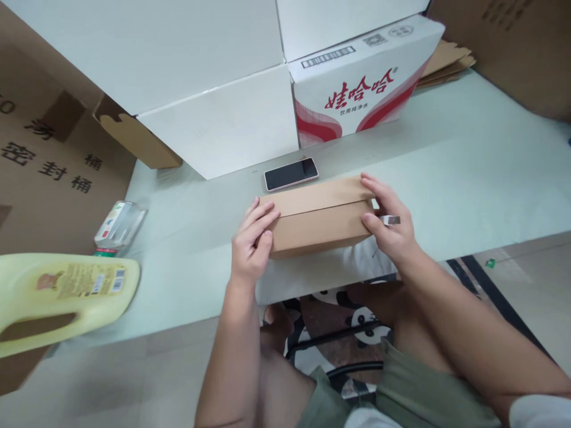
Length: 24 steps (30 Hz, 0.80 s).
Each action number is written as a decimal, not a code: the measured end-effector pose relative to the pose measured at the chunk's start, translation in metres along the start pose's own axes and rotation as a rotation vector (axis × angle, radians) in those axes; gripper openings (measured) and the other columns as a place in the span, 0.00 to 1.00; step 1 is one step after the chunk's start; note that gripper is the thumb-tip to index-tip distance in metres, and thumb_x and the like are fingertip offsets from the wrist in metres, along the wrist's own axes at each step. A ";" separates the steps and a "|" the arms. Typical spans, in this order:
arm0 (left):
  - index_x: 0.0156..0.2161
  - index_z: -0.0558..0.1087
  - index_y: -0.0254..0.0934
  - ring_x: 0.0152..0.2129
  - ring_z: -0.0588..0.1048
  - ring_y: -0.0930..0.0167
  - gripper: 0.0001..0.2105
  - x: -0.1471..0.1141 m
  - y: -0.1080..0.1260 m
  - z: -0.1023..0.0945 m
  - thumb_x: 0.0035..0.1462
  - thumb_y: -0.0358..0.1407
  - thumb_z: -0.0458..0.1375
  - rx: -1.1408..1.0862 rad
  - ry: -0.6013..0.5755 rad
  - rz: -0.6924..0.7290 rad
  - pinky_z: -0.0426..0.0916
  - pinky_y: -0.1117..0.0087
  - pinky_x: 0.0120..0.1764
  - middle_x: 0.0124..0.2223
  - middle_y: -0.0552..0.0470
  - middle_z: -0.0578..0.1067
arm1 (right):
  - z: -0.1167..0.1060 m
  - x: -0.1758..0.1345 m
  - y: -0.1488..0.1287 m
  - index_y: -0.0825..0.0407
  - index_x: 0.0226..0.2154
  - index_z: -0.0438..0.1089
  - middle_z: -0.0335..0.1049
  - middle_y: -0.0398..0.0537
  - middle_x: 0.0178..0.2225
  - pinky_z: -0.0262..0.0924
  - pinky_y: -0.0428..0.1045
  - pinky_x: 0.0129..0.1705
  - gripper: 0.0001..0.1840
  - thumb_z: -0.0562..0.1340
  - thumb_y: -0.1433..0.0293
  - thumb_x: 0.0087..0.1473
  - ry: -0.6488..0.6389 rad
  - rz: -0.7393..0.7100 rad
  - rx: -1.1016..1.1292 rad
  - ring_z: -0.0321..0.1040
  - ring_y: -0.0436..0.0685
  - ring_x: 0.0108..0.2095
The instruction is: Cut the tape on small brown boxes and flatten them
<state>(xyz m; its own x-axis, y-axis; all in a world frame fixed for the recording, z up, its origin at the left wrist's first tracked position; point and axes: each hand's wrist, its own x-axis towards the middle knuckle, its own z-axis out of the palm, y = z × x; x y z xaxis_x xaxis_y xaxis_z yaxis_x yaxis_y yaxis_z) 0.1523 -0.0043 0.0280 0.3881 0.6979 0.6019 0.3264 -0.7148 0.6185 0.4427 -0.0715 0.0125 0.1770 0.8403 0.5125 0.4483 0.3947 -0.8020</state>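
A small brown cardboard box (319, 229) is held between my two hands near the front edge of the table. Its long top flap lies folded over, with a seam running along its length. My left hand (253, 241) grips the left end, fingers on top and thumb against the front side. At the right end, my right hand (390, 223) has its fingers on the top corner and its thumb on the front. A small white and grey piece (391, 220) shows at the fingers of that hand; what it is I cannot make out. Just behind the box lies a phone (291, 174), its screen dark.
White cartons (223, 125) and a red-and-white water carton (357, 95) stand along the back of the pale table (468, 166). On the left are a large brown carton (44, 166), a clear plastic packet (122, 223) and a yellow jug (102, 291). Flat cardboard (446, 62) lies at the back right.
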 end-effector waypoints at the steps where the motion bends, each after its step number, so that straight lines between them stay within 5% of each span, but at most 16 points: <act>1: 0.57 0.77 0.44 0.65 0.67 0.58 0.17 0.000 0.000 -0.001 0.69 0.38 0.53 0.006 -0.009 -0.003 0.61 0.44 0.66 0.61 0.45 0.76 | 0.000 -0.001 0.001 0.41 0.58 0.69 0.62 0.53 0.67 0.75 0.57 0.43 0.23 0.62 0.56 0.61 0.001 0.001 0.010 0.61 0.71 0.66; 9: 0.55 0.78 0.43 0.65 0.67 0.56 0.17 0.000 0.003 -0.003 0.64 0.43 0.59 0.086 -0.047 -0.020 0.62 0.43 0.65 0.61 0.45 0.76 | -0.004 0.002 0.002 0.43 0.46 0.78 0.68 0.51 0.64 0.65 0.66 0.60 0.15 0.63 0.57 0.60 -0.025 -0.079 0.037 0.60 0.71 0.67; 13: 0.54 0.79 0.43 0.64 0.69 0.57 0.17 0.000 -0.006 -0.011 0.63 0.45 0.60 0.040 -0.015 -0.120 0.62 0.45 0.66 0.61 0.45 0.76 | 0.000 0.001 0.006 0.41 0.53 0.74 0.63 0.49 0.67 0.73 0.62 0.49 0.23 0.63 0.52 0.58 0.082 0.141 0.188 0.58 0.71 0.68; 15: 0.53 0.79 0.43 0.63 0.70 0.57 0.18 -0.002 -0.012 -0.019 0.64 0.48 0.59 0.021 0.047 -0.209 0.61 0.46 0.66 0.61 0.45 0.76 | 0.003 -0.001 0.010 0.43 0.53 0.74 0.69 0.51 0.63 0.73 0.64 0.49 0.23 0.62 0.52 0.58 0.166 0.331 0.259 0.63 0.71 0.65; 18: 0.53 0.80 0.41 0.65 0.67 0.56 0.22 -0.007 -0.019 -0.030 0.64 0.51 0.56 0.094 0.152 -0.277 0.59 0.47 0.68 0.60 0.44 0.77 | 0.012 -0.002 0.015 0.45 0.51 0.75 0.76 0.51 0.55 0.66 0.70 0.59 0.21 0.61 0.56 0.58 0.034 0.554 0.315 0.70 0.70 0.59; 21: 0.55 0.79 0.37 0.64 0.68 0.56 0.25 -0.014 -0.022 -0.035 0.66 0.53 0.53 0.162 0.199 -0.299 0.58 0.51 0.68 0.59 0.42 0.77 | 0.023 -0.005 0.013 0.39 0.64 0.63 0.64 0.44 0.67 0.48 0.69 0.72 0.32 0.59 0.58 0.57 -0.167 0.500 0.419 0.59 0.65 0.68; 24: 0.60 0.74 0.35 0.63 0.70 0.55 0.34 -0.020 -0.024 -0.033 0.62 0.61 0.52 0.130 0.174 -0.328 0.60 0.51 0.67 0.63 0.39 0.73 | 0.034 -0.009 0.006 0.35 0.72 0.46 0.47 0.39 0.74 0.38 0.67 0.75 0.41 0.57 0.54 0.59 -0.239 0.366 0.524 0.44 0.63 0.74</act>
<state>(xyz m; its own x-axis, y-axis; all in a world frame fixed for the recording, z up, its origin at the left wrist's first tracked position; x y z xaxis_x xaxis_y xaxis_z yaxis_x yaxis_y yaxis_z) 0.1080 0.0008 0.0177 0.0968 0.8791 0.4667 0.5194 -0.4446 0.7298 0.4135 -0.0642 -0.0072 0.0108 0.9891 0.1466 -0.0973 0.1469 -0.9844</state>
